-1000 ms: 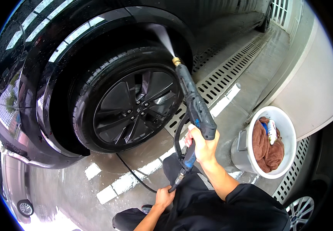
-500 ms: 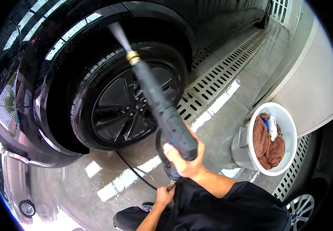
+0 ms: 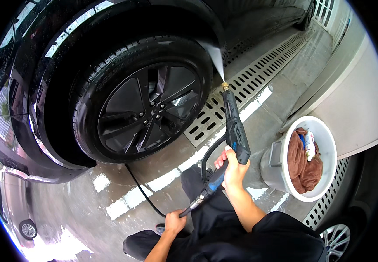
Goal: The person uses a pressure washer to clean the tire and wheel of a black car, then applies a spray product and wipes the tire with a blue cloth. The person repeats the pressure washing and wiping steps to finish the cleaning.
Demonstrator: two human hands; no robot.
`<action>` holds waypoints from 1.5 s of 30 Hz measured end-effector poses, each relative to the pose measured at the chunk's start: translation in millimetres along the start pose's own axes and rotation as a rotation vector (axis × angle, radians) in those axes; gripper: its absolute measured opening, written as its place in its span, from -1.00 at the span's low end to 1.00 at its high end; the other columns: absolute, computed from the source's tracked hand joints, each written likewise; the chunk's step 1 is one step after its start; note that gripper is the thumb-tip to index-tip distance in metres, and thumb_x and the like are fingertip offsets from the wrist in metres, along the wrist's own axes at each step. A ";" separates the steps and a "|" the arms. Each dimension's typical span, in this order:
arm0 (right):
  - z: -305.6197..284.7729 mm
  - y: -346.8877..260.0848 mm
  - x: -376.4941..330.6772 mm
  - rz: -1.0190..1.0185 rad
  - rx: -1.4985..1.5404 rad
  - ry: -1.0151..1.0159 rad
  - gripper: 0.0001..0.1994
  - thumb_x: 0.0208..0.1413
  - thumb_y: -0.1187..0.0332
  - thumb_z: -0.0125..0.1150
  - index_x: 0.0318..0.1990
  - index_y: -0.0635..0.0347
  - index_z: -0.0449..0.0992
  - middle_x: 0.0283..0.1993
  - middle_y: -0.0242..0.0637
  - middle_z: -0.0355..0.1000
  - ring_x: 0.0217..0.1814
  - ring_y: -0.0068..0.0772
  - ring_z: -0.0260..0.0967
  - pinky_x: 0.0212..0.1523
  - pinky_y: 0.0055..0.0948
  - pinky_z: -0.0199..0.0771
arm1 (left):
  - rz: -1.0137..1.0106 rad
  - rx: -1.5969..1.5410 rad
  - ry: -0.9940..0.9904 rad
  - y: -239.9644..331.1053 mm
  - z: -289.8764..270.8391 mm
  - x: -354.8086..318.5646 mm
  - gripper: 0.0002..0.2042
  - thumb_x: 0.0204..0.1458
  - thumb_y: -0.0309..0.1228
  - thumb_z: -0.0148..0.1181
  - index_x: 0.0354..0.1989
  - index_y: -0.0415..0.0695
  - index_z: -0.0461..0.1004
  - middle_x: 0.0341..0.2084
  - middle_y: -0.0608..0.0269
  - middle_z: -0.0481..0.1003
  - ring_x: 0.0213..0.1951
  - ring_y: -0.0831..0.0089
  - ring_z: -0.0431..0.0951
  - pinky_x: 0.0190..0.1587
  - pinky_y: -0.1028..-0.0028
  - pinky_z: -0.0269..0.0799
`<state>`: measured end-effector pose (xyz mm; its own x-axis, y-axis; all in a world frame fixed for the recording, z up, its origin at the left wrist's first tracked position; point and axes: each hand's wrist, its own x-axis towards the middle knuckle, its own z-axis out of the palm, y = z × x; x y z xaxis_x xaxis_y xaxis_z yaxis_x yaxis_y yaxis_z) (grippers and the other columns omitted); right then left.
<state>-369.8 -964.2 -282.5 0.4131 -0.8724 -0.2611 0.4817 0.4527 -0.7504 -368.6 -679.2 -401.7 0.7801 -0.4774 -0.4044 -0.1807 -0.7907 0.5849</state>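
Note:
My right hand (image 3: 235,171) is closed round the grip of a black and blue pressure washer gun (image 3: 236,133) with a brass nozzle. A white fan of water (image 3: 217,60) shoots from the nozzle toward the rear edge of the wheel arch of a dark wet car. Low down, my left hand (image 3: 175,222) is wrapped round the black hose (image 3: 144,195) just behind the coupling under the gun's handle. To the left of the gun stands the car's wheel, with a black rim (image 3: 152,111) and a wet tyre (image 3: 88,131).
At the right stands a grey-white bucket (image 3: 273,163) holding brown towels (image 3: 300,170) and a white bottle (image 3: 309,146). Slotted drain grating (image 3: 259,81) runs beside the car. A silver wheel (image 3: 336,240) of another vehicle shows at lower right, and a light-coloured car (image 3: 16,205) at lower left.
The gun has swung right, and its spray moved from the top of the tyre to the arch's rear edge. My right hand moved right and slightly up; my left shifted slightly left.

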 end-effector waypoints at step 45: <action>-335.6 -211.1 176.7 0.040 -2.005 0.557 -0.19 -0.12 -0.18 0.52 0.26 0.06 0.48 0.27 0.03 0.40 0.34 0.08 0.37 0.28 0.00 0.43 | -0.339 0.789 0.031 -318.4 -251.8 -111.2 -0.61 0.23 -0.10 0.15 -0.19 -0.23 0.65 -0.40 -0.18 0.65 -0.33 -0.14 0.69 -0.31 -0.03 0.57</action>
<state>-657.8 -1275.8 -374.0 -0.0098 -0.9932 -0.1162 -0.9931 0.0232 -0.1149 -247.0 -277.8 -365.8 0.8812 -0.1654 -0.4429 -0.2896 -0.9293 -0.2292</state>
